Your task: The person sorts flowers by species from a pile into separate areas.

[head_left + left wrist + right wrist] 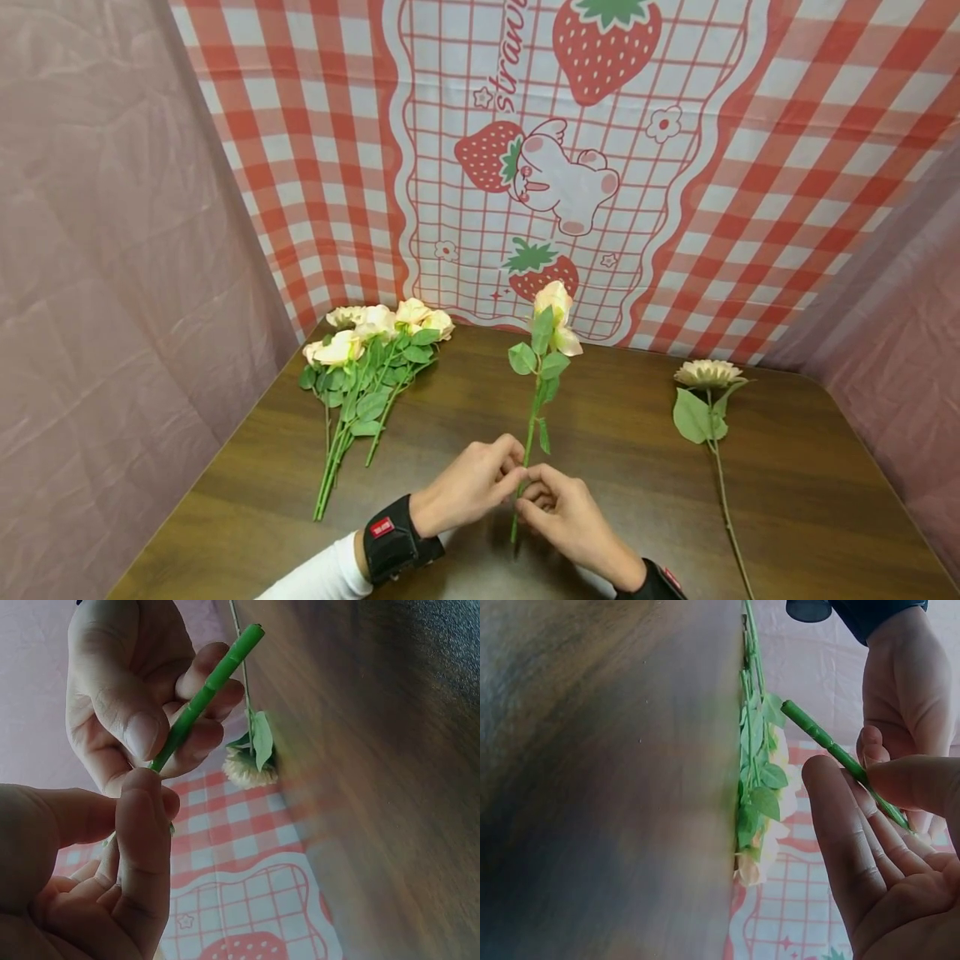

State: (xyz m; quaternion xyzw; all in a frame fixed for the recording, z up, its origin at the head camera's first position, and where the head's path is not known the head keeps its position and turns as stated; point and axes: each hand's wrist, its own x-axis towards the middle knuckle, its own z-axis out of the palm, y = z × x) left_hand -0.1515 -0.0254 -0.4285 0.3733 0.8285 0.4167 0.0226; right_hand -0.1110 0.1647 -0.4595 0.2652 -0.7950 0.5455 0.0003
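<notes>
From where I stand: one pale peach fabric-petalled rose with a green stem and leaves (553, 312) is held above the middle of the dark brown wooden table (622, 425), bloom uppermost, slight lean. Left hand (474, 485): thumb and fingers pinch the stem. Right hand (568, 515): thumb and fingers pinch the same stem just beside the left fingertips, nearer its cut end, which projects free past both hands. Black band (396, 540) on the left wrist, over a white sleeve (322, 575).

To the left, well apart: a loose bunch of pale peach and cream flowers with green stems (371, 392), lying on the table. To the right: a single cream, many-petalled flower with broad green leaves and a thin stem (708, 375), also lying flat. Behind: red-and-white checked cloth printed with strawberries (330, 125).
</notes>
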